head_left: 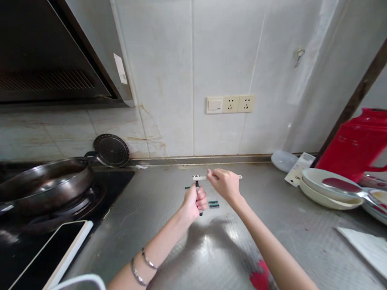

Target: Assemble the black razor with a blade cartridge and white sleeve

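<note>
Over the middle of the steel counter, my left hand [193,202] is closed around the upright dark handle of what looks like a razor [197,185], its head uppermost. My right hand [225,184] grips a slim white toothbrush [202,178], held level. The brush's head end meets the top of the razor; the bristles are too small to make out. A hole shows at the far end of its handle, right of my fingers. Two small dark green bars [213,204] lie on the counter between my hands. Another green piece [187,188] sits just left of the razor, partly hidden.
To the left, a steel pan [45,184] stands on the black stove, with a white-edged device [46,267] and white cable [80,279] nearer me. Stacked dishes [330,193], a red jug [357,143] and white paper [377,252] occupy the right. A tiled wall with sockets [238,104] rises behind.
</note>
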The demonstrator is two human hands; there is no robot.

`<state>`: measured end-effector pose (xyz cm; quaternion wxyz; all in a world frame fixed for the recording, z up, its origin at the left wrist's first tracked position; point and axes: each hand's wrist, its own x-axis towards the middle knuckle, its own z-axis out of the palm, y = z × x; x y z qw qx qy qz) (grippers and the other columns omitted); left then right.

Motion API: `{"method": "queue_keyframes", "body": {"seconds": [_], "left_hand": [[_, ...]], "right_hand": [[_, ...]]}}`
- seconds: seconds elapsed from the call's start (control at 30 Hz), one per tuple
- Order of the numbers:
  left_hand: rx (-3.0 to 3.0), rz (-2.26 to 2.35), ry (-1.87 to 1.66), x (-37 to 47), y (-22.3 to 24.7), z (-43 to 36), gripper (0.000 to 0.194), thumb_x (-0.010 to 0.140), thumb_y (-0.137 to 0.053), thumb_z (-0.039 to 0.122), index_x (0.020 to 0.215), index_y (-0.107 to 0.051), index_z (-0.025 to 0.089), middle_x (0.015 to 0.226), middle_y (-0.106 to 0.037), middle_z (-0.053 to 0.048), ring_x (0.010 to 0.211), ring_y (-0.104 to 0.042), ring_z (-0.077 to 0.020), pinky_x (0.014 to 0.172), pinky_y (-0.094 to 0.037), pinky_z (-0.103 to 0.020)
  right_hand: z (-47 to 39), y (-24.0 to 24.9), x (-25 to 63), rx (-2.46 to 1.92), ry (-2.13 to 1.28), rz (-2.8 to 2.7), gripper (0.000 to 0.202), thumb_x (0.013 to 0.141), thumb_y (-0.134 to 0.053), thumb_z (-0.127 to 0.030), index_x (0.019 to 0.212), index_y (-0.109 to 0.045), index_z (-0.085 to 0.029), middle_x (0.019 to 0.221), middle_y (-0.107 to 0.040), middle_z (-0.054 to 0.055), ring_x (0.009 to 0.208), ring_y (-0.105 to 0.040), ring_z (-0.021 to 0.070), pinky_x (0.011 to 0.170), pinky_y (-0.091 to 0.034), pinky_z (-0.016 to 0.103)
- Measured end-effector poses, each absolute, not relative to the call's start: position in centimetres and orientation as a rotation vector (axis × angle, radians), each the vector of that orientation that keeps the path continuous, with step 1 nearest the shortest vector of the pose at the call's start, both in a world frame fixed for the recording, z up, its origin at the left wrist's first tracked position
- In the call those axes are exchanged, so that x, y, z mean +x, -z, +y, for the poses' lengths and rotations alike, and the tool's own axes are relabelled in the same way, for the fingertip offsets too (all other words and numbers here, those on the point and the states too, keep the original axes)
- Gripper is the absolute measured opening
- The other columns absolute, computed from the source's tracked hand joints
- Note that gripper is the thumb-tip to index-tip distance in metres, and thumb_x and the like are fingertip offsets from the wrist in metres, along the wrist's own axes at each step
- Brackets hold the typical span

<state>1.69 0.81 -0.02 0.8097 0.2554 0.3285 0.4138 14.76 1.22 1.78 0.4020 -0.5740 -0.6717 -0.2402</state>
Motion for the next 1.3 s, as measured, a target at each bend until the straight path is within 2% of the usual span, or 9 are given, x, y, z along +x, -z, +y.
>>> {"method": "queue_keyframes", "body": {"seconds": [0.53,0.8,0.9,1.0,1.13,1.3], "left_hand": [[0.535,0.802,-0.799,1.9,0.2,0.6,0.032,0.081,-0.03,0.025,0.05,-0.025,0.019,0.036,-0.014,0.009,0.028,-0.007,-0.0036,0.034,-0.002,-0.017],[0.676,0.789,-0.889,1.4,-0.4,0.9,0.035,0.081,-0.031,0.029,0.047,-0.025,0.019,0.036,-0.013,0.01,0.027,-0.009,-0.0033,0.032,-0.004,-0.017],[0.754,0.802,-1.007,0.8,-0.3,1.8,0.037,0.08,-0.034,0.031,0.046,-0.025,0.019,0.034,-0.014,0.009,0.027,-0.011,-0.0035,0.032,-0.005,-0.018],[0.873,0.856,-1.131,0.5,0.6,2.7,0.04,0.08,-0.033,0.036,0.045,-0.027,0.019,0.034,-0.018,0.008,0.027,-0.014,-0.0035,0.031,-0.006,-0.018],[1.053,0.907,-1.259,0.4,1.9,3.5,0.04,0.08,-0.034,0.038,0.044,-0.031,0.019,0.033,-0.023,0.007,0.026,-0.018,-0.0043,0.031,-0.01,-0.019],[1.197,0.924,-1.265,0.7,2.2,3.4,0.044,0.081,-0.031,0.038,0.041,-0.033,0.019,0.03,-0.025,0.006,0.026,-0.021,-0.0047,0.032,-0.015,-0.02]], "right_hand": [[2.1,-1.4,16.3,-1.412,0.701,-1.651,0.047,0.084,-0.042,-0.038,0.043,-0.05,-0.016,0.046,-0.055,0.002,0.045,-0.044,0.0083,0.052,-0.022,0.023],[2.0,-1.8,16.7,-1.443,0.49,-1.575,0.048,0.083,-0.042,-0.04,0.042,-0.046,-0.016,0.044,-0.051,0.001,0.044,-0.039,0.0082,0.049,-0.02,0.024],[1.8,-2.2,17.1,-1.477,0.177,-1.493,0.049,0.082,-0.04,-0.046,0.044,-0.046,-0.017,0.043,-0.046,0.0,0.043,-0.037,0.0087,0.047,-0.02,0.023],[0.8,-2.6,16.2,-1.345,-0.445,-1.445,0.048,0.083,-0.034,-0.051,0.055,-0.052,-0.016,0.045,-0.04,-0.003,0.041,-0.036,0.0085,0.043,-0.023,0.022],[-2.2,-2.7,13.3,-1.051,-1.165,-1.284,0.033,0.079,-0.045,-0.048,0.077,-0.054,-0.016,0.054,-0.039,-0.006,0.035,-0.032,0.0052,0.037,-0.023,0.02],[-5.7,-2.9,10.8,-0.816,-1.523,-1.036,0.027,0.078,-0.053,-0.044,0.086,-0.05,-0.019,0.062,-0.045,-0.006,0.036,-0.033,0.0022,0.033,-0.02,0.016]]}}
